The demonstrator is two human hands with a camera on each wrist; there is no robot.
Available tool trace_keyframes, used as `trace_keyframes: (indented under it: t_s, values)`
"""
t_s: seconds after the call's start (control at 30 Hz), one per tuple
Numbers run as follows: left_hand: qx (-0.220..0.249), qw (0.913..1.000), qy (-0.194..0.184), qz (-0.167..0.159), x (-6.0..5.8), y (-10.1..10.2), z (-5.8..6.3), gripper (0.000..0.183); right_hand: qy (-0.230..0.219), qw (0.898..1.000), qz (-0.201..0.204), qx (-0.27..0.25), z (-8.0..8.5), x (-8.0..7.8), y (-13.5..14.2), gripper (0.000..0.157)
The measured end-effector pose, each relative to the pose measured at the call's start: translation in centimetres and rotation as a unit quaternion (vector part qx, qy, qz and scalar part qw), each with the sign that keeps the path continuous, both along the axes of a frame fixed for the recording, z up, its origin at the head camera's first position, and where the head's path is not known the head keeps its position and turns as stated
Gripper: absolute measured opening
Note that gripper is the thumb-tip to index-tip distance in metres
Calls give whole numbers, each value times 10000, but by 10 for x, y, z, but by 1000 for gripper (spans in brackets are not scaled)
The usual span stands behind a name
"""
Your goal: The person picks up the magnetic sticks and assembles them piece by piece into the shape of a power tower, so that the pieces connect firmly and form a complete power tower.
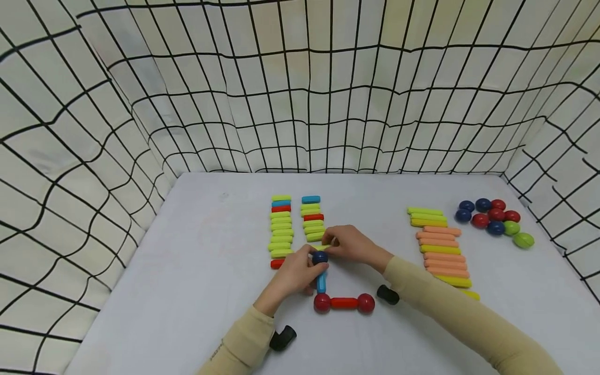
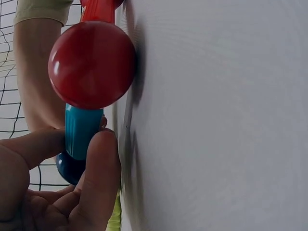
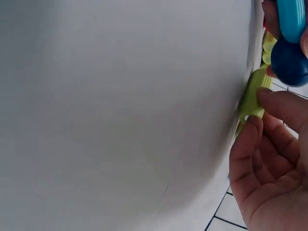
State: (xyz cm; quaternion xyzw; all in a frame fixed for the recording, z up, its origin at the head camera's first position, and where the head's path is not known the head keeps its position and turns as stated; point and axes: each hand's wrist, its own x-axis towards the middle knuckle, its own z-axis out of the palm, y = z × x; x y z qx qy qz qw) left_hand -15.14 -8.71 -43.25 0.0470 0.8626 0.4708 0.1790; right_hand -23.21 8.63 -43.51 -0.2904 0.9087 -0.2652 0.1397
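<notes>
My left hand [image 1: 295,271] grips a light blue toy building stick [image 2: 79,130] close to the dark blue ball [image 1: 320,257] at its far end. The stick's near end meets a dark red ball [image 1: 322,303]. From there a red stick [image 1: 344,303] runs right to a second red ball [image 1: 366,303], making an L shape on the table. Between thumb and fingertips, my right hand [image 1: 351,245] pinches a yellow-green stick [image 3: 251,96] just beyond the dark blue ball. Part of the light blue stick is hidden by the left fingers in the head view.
Two columns of short sticks [image 1: 281,226] lie beyond the hands. Longer orange and yellow sticks [image 1: 442,257] form a column at right, with several coloured balls [image 1: 496,214] farther right. Black netting [image 1: 307,94] borders the white table [image 1: 154,291] at the back and sides.
</notes>
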Motion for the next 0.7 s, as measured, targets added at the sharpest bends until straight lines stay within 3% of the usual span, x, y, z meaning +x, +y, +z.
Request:
trace_keyframes:
  t_s: [0.17,0.4,0.7]
  values:
    - [-56,9999,76,78,-3,2,-1,47,-45,10000,49,-53,0,6,21,24]
    - [-10,9998,159,119,-10,8,-2,48,-49,9978,291,-600,0,11,56,24]
    - [80,9997,228,-84,-16,18,-6,45,137,9960,270,-846,2,18,64,25]
